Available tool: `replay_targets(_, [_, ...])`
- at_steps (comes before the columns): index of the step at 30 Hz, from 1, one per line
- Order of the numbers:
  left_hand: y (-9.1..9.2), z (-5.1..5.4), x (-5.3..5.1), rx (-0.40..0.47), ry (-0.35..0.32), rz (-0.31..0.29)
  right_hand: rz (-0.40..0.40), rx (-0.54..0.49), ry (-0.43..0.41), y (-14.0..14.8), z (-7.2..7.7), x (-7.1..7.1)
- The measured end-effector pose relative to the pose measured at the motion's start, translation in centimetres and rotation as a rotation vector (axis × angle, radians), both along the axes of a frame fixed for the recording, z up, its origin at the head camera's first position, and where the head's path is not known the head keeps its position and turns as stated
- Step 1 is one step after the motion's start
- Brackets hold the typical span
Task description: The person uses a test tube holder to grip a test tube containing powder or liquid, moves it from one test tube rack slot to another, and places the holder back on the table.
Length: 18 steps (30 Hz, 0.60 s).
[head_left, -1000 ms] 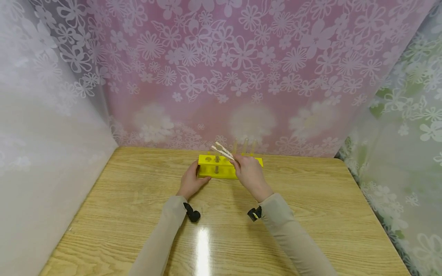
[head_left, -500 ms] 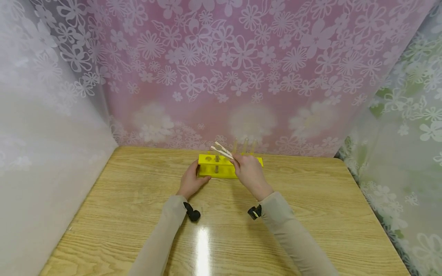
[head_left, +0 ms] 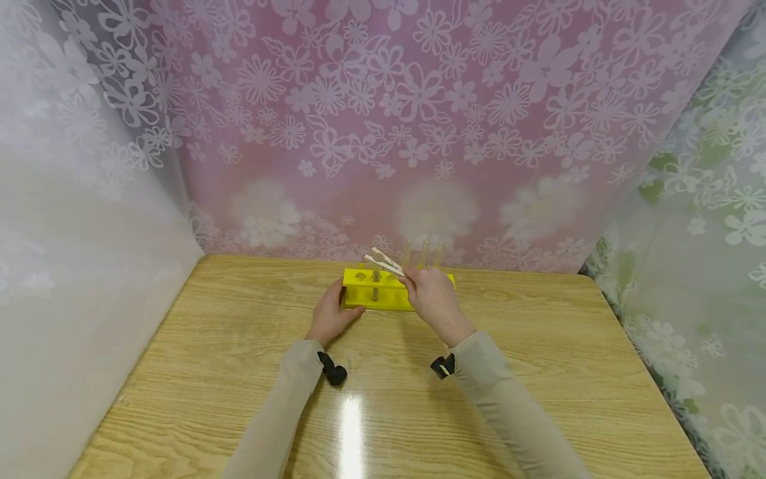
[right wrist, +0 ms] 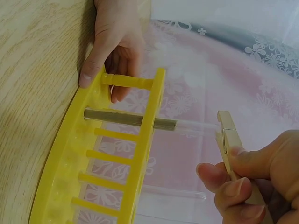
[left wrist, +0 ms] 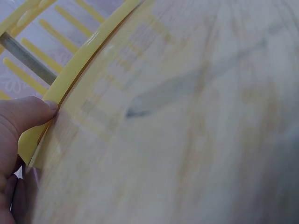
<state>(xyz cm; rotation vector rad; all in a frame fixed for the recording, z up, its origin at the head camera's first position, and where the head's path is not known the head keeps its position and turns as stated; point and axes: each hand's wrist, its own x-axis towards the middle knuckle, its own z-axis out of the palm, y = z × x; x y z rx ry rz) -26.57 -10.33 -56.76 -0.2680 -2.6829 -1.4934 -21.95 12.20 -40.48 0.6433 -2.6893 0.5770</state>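
Your left hand [head_left: 329, 314] grips the left end of the yellow test-tube rack [right wrist: 56, 158]; your right hand [head_left: 435, 301] pinches a wooden test-tube clamp [right wrist: 228, 121]. The dark-filled test tube [right wrist: 114, 116] stands upright in the rack between them, foot nearer your left, mouth by the clamp; whether the clamp grips it, you cannot tell.

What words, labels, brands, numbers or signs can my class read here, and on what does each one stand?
None: no readable text on the yellow rack, filled tube or wooden clip.
The pink curtain shows only flower patterns.
The black pieces at the cuffs are too small to tell.
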Motion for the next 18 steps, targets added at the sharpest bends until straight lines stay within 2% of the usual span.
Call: replay_targets(18, [0.05, 0.04, -0.13, -0.017, 0.002, 0.008, 0.014, 0.025, -0.001, -0.28, 0.49, -0.15])
